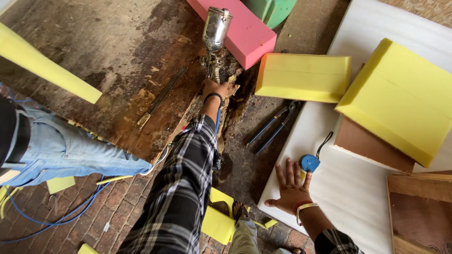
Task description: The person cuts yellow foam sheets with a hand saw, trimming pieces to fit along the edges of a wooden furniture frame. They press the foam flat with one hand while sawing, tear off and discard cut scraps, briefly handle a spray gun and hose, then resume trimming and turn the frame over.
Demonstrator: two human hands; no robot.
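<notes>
My left hand (214, 89), in a plaid sleeve with a black wristband, grips the handle of a spray gun (214, 35) that has a shiny metal cup on top. The gun is held over a stained, crusted floor patch beside a pink foam block (240, 30). My right hand (291, 189), with a band on the wrist, rests flat with fingers spread on a white foam sheet (358, 188). A blue tape measure (310, 163) lies just beyond its fingertips.
Blue-handled pliers (275, 126) lie at the sheet's edge. Yellow foam blocks (303, 77) (400, 99), wooden boards (419, 211) and green foam (275, 9) sit at the right and top. Another person's jeans-clad leg (70, 153), a yellow foam strip (47, 63) and a blue hose (47, 221) are at the left.
</notes>
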